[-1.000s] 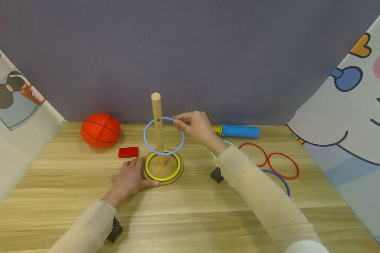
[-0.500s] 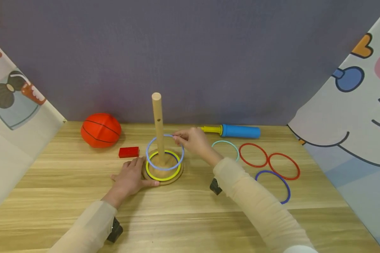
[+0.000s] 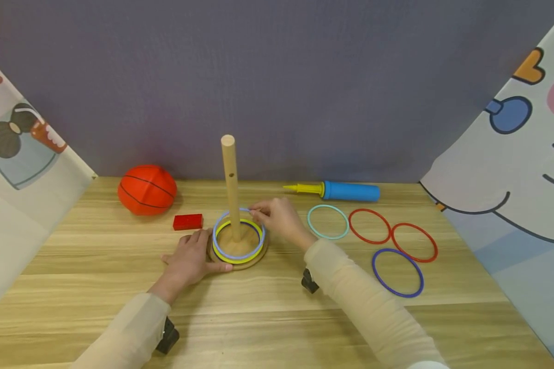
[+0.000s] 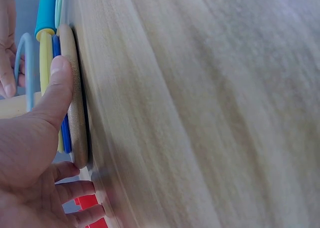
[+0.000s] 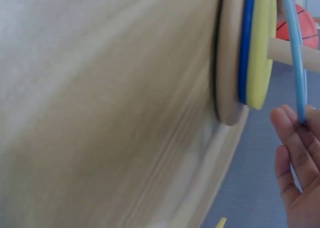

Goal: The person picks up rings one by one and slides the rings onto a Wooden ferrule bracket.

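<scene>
A wooden ring-toss stand has an upright peg [image 3: 231, 189] on a round base [image 5: 231, 57]. My left hand [image 3: 188, 260] holds the base at its left and front edge, thumb along the near rim. A dark blue ring [image 5: 247, 50] and a yellow ring [image 5: 260, 50] lie stacked on the base around the peg. With thumb and fingertips, my right hand [image 3: 280, 219] pinches the far right part of a light blue ring [image 5: 298, 62]. That ring encircles the peg and hangs just above the yellow one, as the right wrist view shows.
Right of the stand lie a mint ring [image 3: 309, 222], two red rings [image 3: 370, 242] and a dark blue ring [image 3: 399, 294]. A blue and yellow pump [image 3: 351, 191] lies behind them. At the back left are a red ball [image 3: 146, 190] and a red block [image 3: 188, 222].
My right hand has moved down, lowering the light blue ring along the peg from about mid-height to just above the yellow ring. My left hand has stayed at the base.
</scene>
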Tool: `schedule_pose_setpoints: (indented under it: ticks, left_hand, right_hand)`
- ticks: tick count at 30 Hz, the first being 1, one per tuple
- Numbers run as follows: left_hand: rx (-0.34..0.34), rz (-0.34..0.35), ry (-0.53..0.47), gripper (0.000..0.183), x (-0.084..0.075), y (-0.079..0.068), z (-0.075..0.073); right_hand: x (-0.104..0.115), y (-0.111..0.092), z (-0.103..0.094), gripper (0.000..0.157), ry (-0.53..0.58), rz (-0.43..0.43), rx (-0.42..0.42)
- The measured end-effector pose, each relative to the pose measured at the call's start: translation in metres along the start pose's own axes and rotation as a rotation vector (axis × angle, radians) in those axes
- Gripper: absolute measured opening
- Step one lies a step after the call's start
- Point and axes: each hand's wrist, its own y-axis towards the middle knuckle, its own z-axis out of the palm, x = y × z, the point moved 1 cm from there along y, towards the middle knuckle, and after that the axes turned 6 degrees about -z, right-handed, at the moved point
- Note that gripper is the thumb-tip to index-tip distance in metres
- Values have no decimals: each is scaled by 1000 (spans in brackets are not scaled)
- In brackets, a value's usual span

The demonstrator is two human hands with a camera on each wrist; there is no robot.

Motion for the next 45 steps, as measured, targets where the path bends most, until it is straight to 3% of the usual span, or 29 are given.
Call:
schedule_pose_setpoints:
  ticks: [16,29,45]
  left_hand:
    - [-3,-9,-4,110,1,0,1]
    - [45,10,31,122,1,2,-1]
    - [11,32,26,112,1,1,1]
  right_hand:
    - [-10,-3,15,17,39,21,-4]
    - [-12,-5,22,18,62,73,68]
    - [-12,-6,22,22,86,97,106]
